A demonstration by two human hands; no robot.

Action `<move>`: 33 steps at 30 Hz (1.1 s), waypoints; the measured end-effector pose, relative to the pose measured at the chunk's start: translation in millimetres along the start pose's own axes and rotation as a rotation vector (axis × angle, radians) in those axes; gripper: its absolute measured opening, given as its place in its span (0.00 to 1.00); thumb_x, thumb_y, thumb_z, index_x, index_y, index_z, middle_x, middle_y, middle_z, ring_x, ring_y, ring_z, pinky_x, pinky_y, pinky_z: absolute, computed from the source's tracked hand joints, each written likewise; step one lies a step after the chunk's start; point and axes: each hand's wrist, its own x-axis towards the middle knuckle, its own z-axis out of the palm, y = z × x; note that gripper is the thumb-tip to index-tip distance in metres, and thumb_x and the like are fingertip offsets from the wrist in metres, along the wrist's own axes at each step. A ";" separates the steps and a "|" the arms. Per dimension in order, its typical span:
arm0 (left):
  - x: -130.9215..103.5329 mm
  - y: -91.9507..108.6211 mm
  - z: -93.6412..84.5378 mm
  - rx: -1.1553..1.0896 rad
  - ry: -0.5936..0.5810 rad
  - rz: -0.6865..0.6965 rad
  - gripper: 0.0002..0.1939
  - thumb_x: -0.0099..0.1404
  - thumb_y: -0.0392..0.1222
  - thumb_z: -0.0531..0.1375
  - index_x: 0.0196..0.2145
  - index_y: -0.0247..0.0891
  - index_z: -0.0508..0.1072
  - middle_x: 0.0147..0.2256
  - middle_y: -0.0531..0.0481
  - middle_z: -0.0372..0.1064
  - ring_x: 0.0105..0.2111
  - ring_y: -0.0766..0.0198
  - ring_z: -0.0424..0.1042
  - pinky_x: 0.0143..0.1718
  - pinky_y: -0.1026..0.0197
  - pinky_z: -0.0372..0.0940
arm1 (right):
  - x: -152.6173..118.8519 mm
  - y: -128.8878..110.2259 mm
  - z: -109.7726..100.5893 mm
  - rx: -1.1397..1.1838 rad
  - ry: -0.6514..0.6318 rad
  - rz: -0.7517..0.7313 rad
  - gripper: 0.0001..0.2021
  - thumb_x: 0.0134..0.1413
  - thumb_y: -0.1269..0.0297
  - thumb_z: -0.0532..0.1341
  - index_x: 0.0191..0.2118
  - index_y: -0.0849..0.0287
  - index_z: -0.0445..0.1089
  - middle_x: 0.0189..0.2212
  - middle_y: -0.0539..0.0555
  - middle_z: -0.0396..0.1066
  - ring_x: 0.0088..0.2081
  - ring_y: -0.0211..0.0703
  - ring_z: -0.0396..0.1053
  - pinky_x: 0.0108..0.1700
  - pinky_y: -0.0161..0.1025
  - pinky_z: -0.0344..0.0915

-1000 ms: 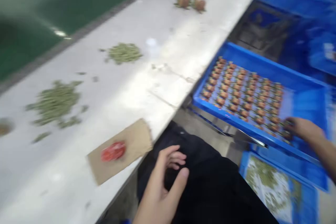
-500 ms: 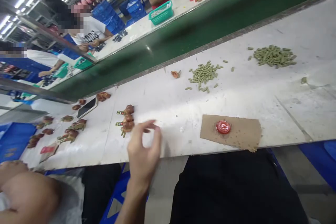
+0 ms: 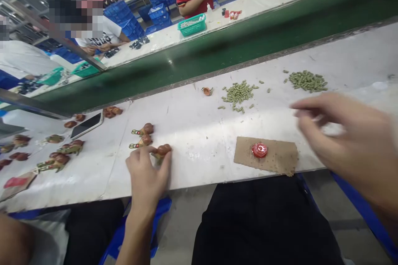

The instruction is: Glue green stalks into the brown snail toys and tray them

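My left hand (image 3: 147, 169) has its thumb and fingers around a brown snail-like figurine (image 3: 163, 150) at the table's near side. Just beyond it lie two similar figurines (image 3: 146, 128), brown and round with greenish ends. My right hand (image 3: 345, 132) hovers above the table on the right, slightly blurred, with thumb and fingers apart and nothing visible between them. Nearest to it are a pile of small green pieces (image 3: 307, 81) and a cardboard piece (image 3: 281, 155), which bears a round red glossy blob (image 3: 259, 150).
Another green pile (image 3: 239, 92) and a small orange-brown cup-like part (image 3: 206, 90) lie toward the back. A phone (image 3: 87, 126) and more figurines (image 3: 71, 146) are at left. Past the green trough (image 3: 174, 62), co-workers sit at another table with a teal basket (image 3: 192, 27).
My left hand has lowered and closed on the figurine, which now sits right of the other two. My right hand has come into view from the right. The view has shifted slightly.
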 end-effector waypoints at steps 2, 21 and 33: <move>-12.0 13.2 6.4 -0.140 -0.079 0.029 0.14 0.73 0.48 0.70 0.44 0.46 0.68 0.55 0.34 0.79 0.67 0.33 0.78 0.73 0.27 0.67 | 33.7 -8.6 29.0 0.003 -0.201 0.038 0.13 0.75 0.64 0.66 0.55 0.54 0.88 0.47 0.59 0.88 0.39 0.53 0.83 0.41 0.49 0.76; -38.6 87.7 41.7 -0.905 -0.506 -0.155 0.19 0.69 0.52 0.80 0.39 0.43 0.76 0.38 0.52 0.81 0.34 0.60 0.83 0.38 0.58 0.78 | 84.7 -19.5 86.9 -0.239 -0.477 0.165 0.11 0.70 0.78 0.64 0.37 0.60 0.82 0.45 0.64 0.87 0.44 0.58 0.81 0.39 0.46 0.61; -79.9 170.3 54.9 -1.169 -0.628 -0.200 0.09 0.73 0.36 0.76 0.43 0.44 0.80 0.39 0.55 0.85 0.30 0.70 0.77 0.35 0.68 0.76 | -41.8 -57.1 12.7 1.004 -0.185 0.547 0.04 0.70 0.63 0.80 0.41 0.51 0.89 0.35 0.50 0.83 0.23 0.31 0.67 0.23 0.29 0.64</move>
